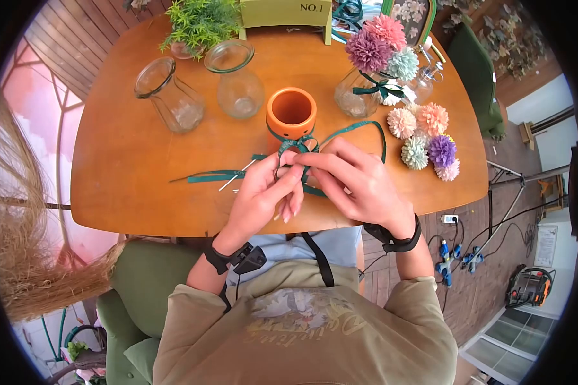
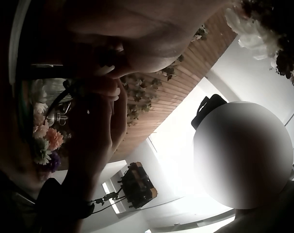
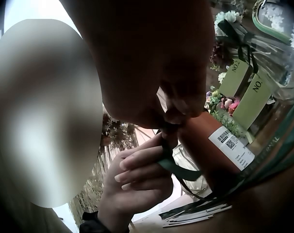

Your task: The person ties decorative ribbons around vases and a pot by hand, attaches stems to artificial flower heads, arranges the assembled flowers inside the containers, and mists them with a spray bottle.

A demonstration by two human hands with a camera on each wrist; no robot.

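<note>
An orange-brown pot (image 1: 291,114) stands upright near the table's middle, with dark green ribbon (image 1: 302,146) looped at its near side. Both hands meet there: the left hand (image 1: 262,191) and the right hand (image 1: 359,183) pinch the ribbon between thumb and fingertips. In the right wrist view the left hand (image 3: 139,179) holds a ribbon loop (image 3: 178,170) beside the pot (image 3: 205,145), which bears a white label. Ribbon ends trail over the table to both sides. The left wrist view is dark; the right hand (image 2: 96,121) shows there, the ribbon hardly.
Two glass vases (image 1: 240,90) stand back left, near a green plant (image 1: 202,25) and a green NO.1 box (image 1: 286,14). A vase with pompom flowers (image 1: 369,51) stands back right; loose flower heads (image 1: 430,138) lie before it. White sticks (image 1: 231,182) lie left of the hands.
</note>
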